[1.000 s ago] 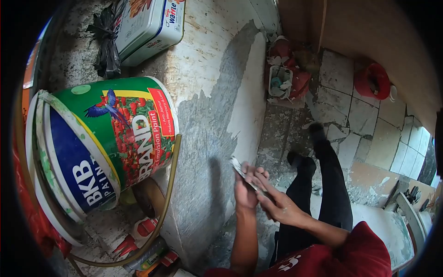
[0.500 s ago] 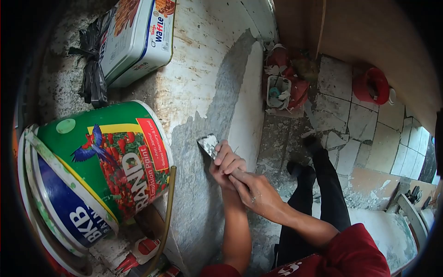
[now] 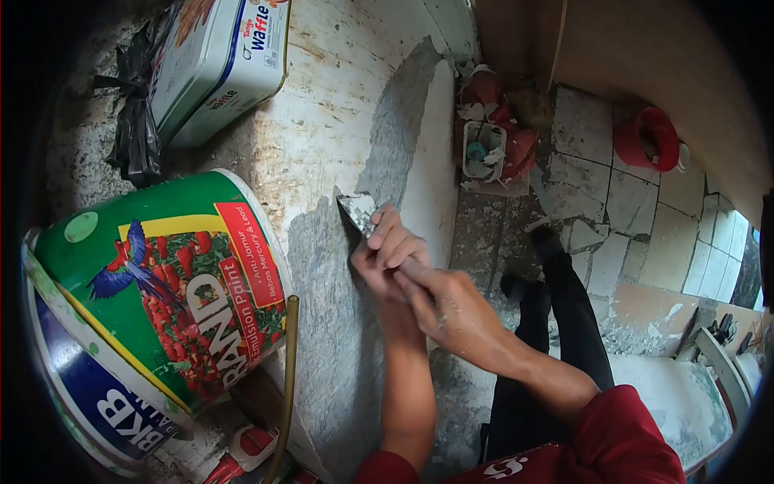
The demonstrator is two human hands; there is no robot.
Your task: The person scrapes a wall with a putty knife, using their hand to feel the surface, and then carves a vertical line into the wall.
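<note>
On the ledge's front face, mid-frame: a scraper [image 3: 359, 211], its blade flat against the wall [image 3: 355, 121], at the edge where grey filler [image 3: 330, 266] meets bare plaster.

Left hand [image 3: 389, 252]: fingers curled over the scraper just behind the blade, pressing it to the surface. Clamped on the tool.

Right hand [image 3: 445, 310]: wrapped round the handle end, which is hidden under the palm. Closed on the tool too; the two hands touch.

Step in hand, as judged: spreading or smoothing grey filler over the ledge face, with the stroke at the top of the coated patch.

Next move, as judged: it calls for even pressure from both hands and a steady blade angle, so the coat carries onto the bare plaster without ridges.

Nearby, on the ledge top:
- paint bucket [image 3: 153, 298], green label, lying tilted, left of the hands
- waffle tin [image 3: 218, 56], further along
- black bag [image 3: 133, 133], knotted, beside the tin
- hose [image 3: 286, 371], running down past the bucket

Below: the person's dark trouser legs [image 3: 556, 323] over broken floor tiles [image 3: 621, 202]; a red bucket [image 3: 649, 141] well apart.
</note>
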